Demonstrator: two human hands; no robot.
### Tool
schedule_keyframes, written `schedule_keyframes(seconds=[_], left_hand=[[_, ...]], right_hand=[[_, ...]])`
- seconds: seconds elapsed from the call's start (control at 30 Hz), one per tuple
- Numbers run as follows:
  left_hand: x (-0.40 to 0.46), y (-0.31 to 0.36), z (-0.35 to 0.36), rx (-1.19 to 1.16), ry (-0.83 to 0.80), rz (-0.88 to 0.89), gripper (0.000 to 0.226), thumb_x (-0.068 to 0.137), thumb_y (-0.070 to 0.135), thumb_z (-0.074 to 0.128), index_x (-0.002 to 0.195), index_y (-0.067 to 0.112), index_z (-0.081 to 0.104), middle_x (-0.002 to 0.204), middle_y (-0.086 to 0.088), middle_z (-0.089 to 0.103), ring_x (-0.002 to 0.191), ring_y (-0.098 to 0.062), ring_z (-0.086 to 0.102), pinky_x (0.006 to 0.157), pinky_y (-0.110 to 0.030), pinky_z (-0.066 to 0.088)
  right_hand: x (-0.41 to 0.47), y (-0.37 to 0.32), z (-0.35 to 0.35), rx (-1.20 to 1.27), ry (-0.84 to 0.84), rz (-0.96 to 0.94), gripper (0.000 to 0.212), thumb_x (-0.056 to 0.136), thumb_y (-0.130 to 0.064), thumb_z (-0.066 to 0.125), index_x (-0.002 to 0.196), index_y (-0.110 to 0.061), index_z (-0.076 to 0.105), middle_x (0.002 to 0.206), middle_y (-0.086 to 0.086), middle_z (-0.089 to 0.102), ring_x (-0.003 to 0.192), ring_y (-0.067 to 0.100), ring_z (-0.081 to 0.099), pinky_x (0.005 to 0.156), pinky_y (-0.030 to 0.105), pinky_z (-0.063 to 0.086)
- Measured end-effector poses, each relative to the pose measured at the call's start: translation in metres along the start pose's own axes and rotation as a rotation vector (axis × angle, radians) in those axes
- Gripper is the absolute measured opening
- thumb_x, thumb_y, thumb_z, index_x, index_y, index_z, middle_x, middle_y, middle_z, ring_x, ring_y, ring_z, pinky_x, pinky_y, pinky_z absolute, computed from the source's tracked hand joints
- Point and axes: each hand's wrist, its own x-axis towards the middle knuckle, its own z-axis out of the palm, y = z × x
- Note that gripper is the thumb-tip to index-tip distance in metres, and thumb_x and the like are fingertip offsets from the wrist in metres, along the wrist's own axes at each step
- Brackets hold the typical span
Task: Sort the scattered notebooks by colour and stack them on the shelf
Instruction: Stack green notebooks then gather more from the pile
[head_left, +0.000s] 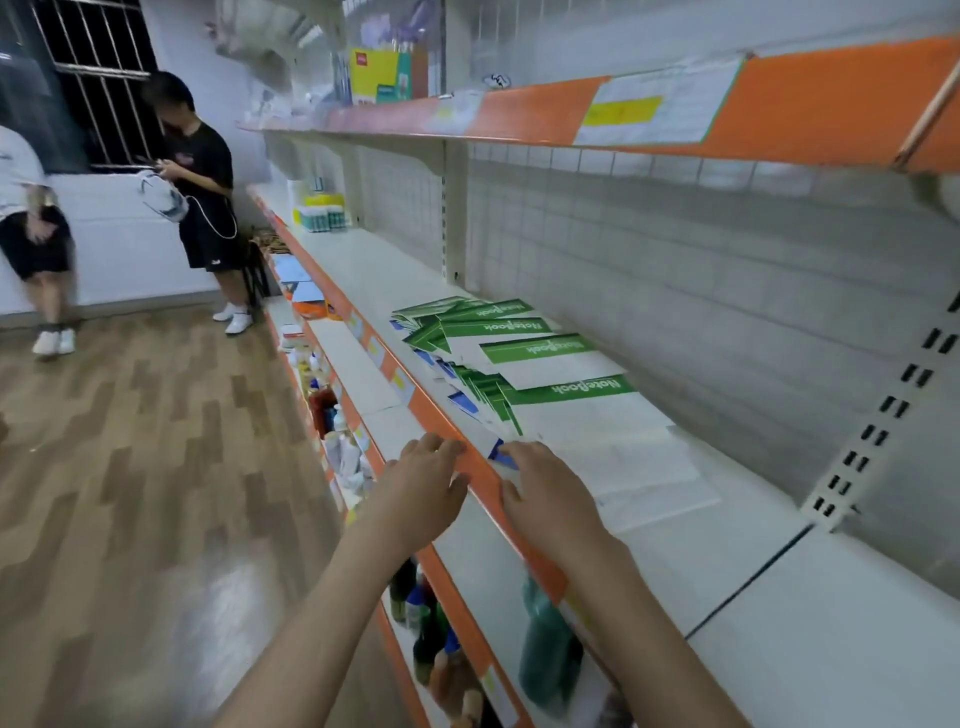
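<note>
Green and white notebooks (519, 364) lie fanned across the white shelf (727, 561) at frame centre, just above both hands. The left hand (423, 488) rests flat-fingered on the orange shelf edge (483, 473). The right hand (550, 493) touches a blue notebook (500, 453); whether it grasps it, I cannot tell.

Both bare forearms reach forward and up from the lower edge of the view, the left hand (423, 483) lying palm down with fingers straight and relaxed, the right hand (550, 493) just beside it, also palm down, its fingers extended forward.
</note>
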Motion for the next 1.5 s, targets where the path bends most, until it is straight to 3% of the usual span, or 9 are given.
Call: schedule_keyframes(seconds=[0.3,0.57,0.77,0.97,1.2,1.4,1.5], left_hand=[[0.092,0.021,0.019,-0.108,0.084,0.223,0.037,0.098,0.029,0.043,0.134,0.020,0.045,0.133,0.001,0.046,0.122,-0.019,0.046,0.097,-0.036,0.044],[0.200,0.023,0.021,-0.104,0.009,0.441,0.038,0.097,0.031,0.041,0.134,0.021,0.044,0.133,-0.001,0.046,0.122,-0.019,0.045,0.097,-0.036,0.043],[0.265,0.008,0.025,-0.051,-0.067,0.538,0.037,0.098,0.034,0.040,0.133,0.022,0.044,0.132,-0.001,0.046,0.121,-0.019,0.043,0.095,-0.036,0.044],[0.311,-0.005,0.026,-0.018,-0.150,0.565,0.044,0.096,0.043,0.041,0.135,0.021,0.043,0.134,-0.003,0.045,0.124,-0.021,0.041,0.097,-0.038,0.042],[0.338,-0.010,0.024,0.180,-0.331,0.508,0.080,0.083,0.072,0.040,0.136,0.011,0.041,0.143,-0.012,0.039,0.132,-0.029,0.034,0.102,-0.045,0.040],[0.337,0.002,0.033,0.219,-0.331,0.489,0.094,0.080,0.069,0.052,0.143,0.003,0.029,0.145,-0.019,0.031,0.134,-0.034,0.029,0.101,-0.042,0.038],[0.343,0.002,0.036,0.181,-0.366,0.471,0.091,0.077,0.068,0.057,0.139,0.004,0.035,0.143,-0.019,0.031,0.132,-0.033,0.031,0.100,-0.041,0.038]], right_hand=[[0.037,0.035,-0.020,-0.008,0.088,0.161,0.048,0.092,-0.018,0.045,0.140,-0.019,0.040,0.144,-0.001,0.041,0.128,0.019,0.044,0.106,0.029,0.033],[0.098,0.043,-0.024,-0.078,0.164,0.317,0.032,0.087,-0.016,0.045,0.118,-0.015,0.054,0.119,0.002,0.056,0.108,0.023,0.054,0.088,0.030,0.041],[0.149,0.042,-0.022,-0.074,0.201,0.458,0.051,0.090,-0.017,0.045,0.140,-0.019,0.040,0.140,0.000,0.045,0.123,0.022,0.048,0.099,0.030,0.041],[0.194,0.046,-0.012,-0.084,0.237,0.562,0.049,0.091,-0.023,0.044,0.140,-0.020,0.039,0.140,0.002,0.043,0.120,0.027,0.050,0.099,0.035,0.043],[0.218,0.050,0.003,-0.080,0.278,0.655,0.040,0.093,-0.025,0.045,0.133,-0.020,0.044,0.133,0.001,0.047,0.115,0.024,0.053,0.094,0.034,0.045],[0.218,0.052,0.011,-0.058,0.306,0.700,0.050,0.096,-0.029,0.046,0.143,-0.023,0.033,0.144,-0.004,0.037,0.126,0.020,0.044,0.103,0.029,0.039],[0.218,0.052,0.016,-0.071,0.315,0.710,0.047,0.095,-0.026,0.047,0.141,-0.022,0.037,0.144,-0.004,0.038,0.126,0.021,0.043,0.107,0.030,0.035]])
